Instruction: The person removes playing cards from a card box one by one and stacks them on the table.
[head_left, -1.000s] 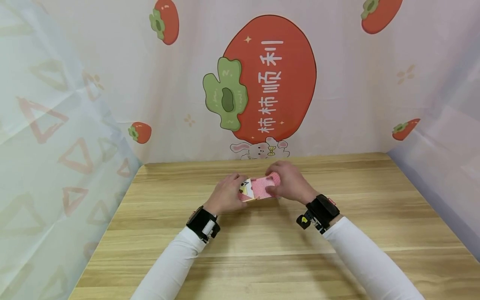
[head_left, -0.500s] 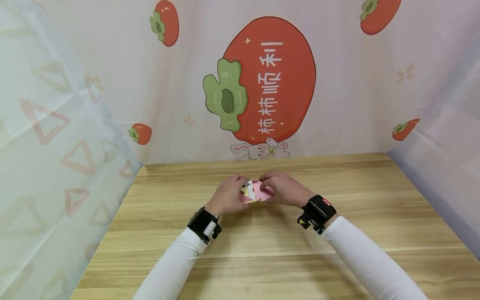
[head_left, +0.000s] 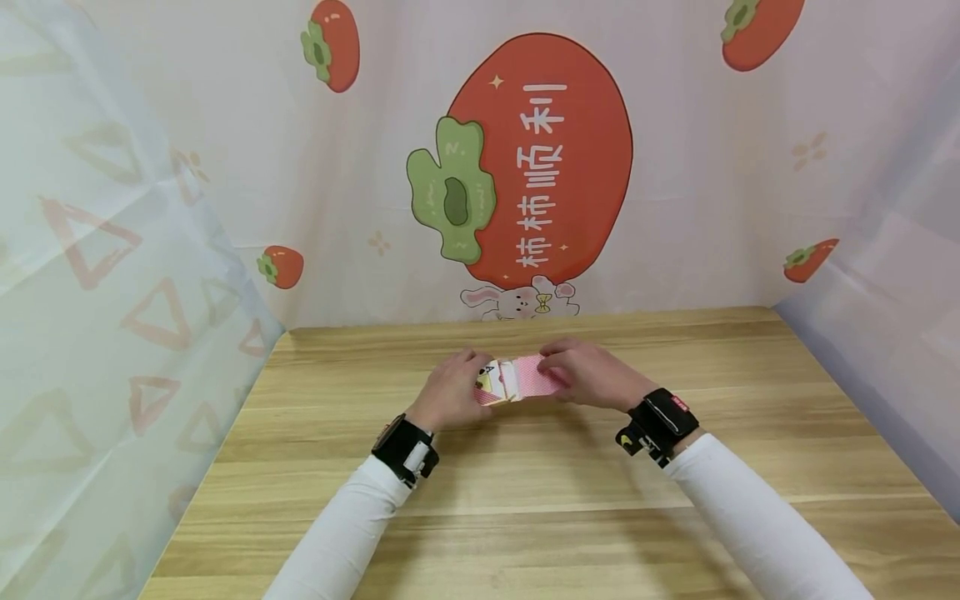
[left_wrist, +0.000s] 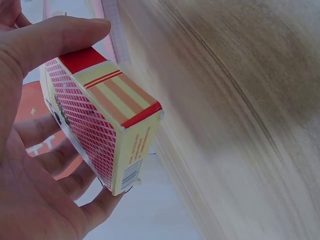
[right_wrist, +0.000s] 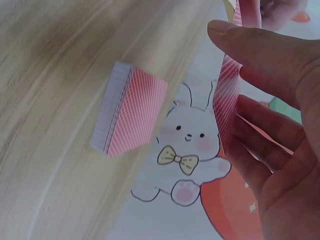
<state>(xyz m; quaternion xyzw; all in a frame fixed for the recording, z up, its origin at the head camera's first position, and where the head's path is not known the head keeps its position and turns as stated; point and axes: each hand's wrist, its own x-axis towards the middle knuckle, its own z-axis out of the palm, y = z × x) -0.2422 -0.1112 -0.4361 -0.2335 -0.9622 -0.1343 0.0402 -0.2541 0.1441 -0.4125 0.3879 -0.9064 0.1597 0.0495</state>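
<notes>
My left hand point(head_left: 452, 390) grips a playing-card box point(head_left: 489, 383), its thumb across one narrow side and its fingers along the other in the left wrist view. The box has a red-patterned face, a striped side and a barcode on its end. A white flap point(head_left: 511, 381) stands out at its right end. There my right hand point(head_left: 596, 375) pinches a pink-backed playing card point(head_left: 530, 377) between thumb and fingers, its near edge right at the flap. In the right wrist view this card is nearly edge-on, so whether it is one or more I cannot tell.
A stack of pink-backed cards point(right_wrist: 132, 110) lies on the wooden table point(head_left: 480, 517) in the right wrist view, hidden behind my right hand in the head view. A printed cloth point(head_left: 675, 167) hangs along the table's back edge, and more cloth hangs at both sides.
My right hand first moved left against the box, then back to the right with the pink card. The white flap now shows between box and card. My left hand has barely moved.
</notes>
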